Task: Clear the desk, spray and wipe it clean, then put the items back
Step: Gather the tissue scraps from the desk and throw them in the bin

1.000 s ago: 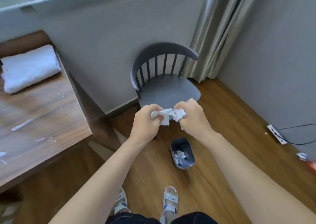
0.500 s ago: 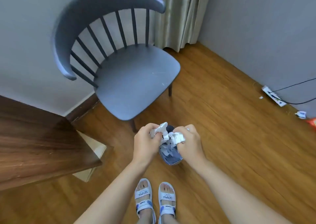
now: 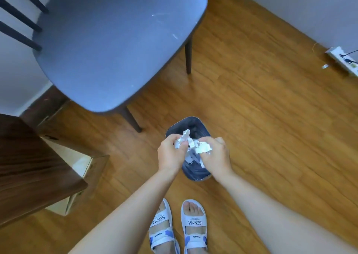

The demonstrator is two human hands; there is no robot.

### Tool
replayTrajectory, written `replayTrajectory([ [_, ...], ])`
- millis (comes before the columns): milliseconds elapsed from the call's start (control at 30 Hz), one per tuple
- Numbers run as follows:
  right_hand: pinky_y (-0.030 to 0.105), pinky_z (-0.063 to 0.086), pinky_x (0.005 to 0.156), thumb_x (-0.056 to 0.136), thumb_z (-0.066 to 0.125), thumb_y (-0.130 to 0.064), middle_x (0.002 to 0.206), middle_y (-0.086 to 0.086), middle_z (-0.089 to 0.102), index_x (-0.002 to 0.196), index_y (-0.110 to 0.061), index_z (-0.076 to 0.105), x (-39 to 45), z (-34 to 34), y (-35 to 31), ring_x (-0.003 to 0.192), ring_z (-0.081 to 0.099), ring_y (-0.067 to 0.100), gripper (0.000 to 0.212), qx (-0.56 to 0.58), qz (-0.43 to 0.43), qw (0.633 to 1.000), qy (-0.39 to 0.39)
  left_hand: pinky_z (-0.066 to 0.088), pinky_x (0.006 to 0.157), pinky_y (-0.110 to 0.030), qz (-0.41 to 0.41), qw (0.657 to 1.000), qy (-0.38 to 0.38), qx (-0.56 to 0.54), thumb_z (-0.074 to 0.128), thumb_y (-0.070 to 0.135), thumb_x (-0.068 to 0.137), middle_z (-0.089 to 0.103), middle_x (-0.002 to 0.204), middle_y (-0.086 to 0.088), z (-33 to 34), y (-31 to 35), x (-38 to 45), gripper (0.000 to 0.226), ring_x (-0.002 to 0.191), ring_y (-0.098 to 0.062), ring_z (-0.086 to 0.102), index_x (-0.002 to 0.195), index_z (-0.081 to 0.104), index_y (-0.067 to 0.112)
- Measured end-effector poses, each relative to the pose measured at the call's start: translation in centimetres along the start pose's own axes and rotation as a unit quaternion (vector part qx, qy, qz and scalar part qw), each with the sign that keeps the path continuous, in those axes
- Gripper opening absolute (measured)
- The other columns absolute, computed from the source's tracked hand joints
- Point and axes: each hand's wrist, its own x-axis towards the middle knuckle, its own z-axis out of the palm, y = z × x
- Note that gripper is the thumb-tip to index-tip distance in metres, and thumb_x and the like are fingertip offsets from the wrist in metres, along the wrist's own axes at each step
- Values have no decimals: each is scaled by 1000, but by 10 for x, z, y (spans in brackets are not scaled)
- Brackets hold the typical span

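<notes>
From the head view, both hands meet directly above a small dark bin [image 3: 195, 125] standing on the wooden floor [image 3: 271, 118]: the left hand [image 3: 170, 154] has its fingers curled round one end of a crumpled white tissue [image 3: 190, 144], and the right hand [image 3: 217, 156] pinches the other end, so the wad is bunched between them. Holding it there makes sense as a judgement: the paper looks used, and balling it tightly over the open mouth lets it fall straight in among the white scraps already lying inside. The counter [image 3: 29, 166], the task's own surface, shows only as a dark wood corner at the left edge, well apart from the hands, and its top is mostly out of frame, so whether it is wiped cannot be told. Beneath that corner sits a pale cardboard box [image 3: 77, 176]. A grey chair [image 3: 116, 46] stands just beyond the bin, its front leg near the rim but not touching, and its seat carries a few pale flecks, possibly paper bits, though the blur makes that uncertain. The person's feet in white sandals [image 3: 178, 228] are planted just short of the bin. A white power strip [image 3: 342, 61] lies far right by the wall. Nothing stands between the tissue and the bin opening.
</notes>
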Motion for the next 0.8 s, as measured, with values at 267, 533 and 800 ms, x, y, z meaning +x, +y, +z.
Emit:
replayTrajectory([
  [267, 25, 46, 90, 83, 70, 2, 118, -2, 45, 138, -24, 61, 12, 29, 20, 103, 56, 17, 62, 34, 62, 998, 5, 48, 81, -20, -50, 998, -38, -9, 66, 14, 95, 69, 124, 13, 28, -20, 16, 44, 108, -10, 63, 136, 65, 29],
  [533, 20, 36, 102, 88, 77, -10, 142, 2, 47, 147, -21, 52, 9, 30, 14, 131, 49, 17, 66, 42, 68, 997, -5, 39, 94, -16, -48, 997, -58, 2, 66, 10, 99, 61, 144, 9, 27, -22, 8, 50, 136, -12, 53, 146, 57, 25],
  [800, 26, 42, 102, 88, 77, -13, 139, 1, 51, 142, -19, 55, 1, 28, 1, 126, 53, 18, 59, 31, 58, 998, -2, 41, 105, -21, -40, 997, -59, -1, 69, 10, 99, 61, 144, 7, 22, -20, 2, 48, 138, -11, 52, 144, 59, 22],
])
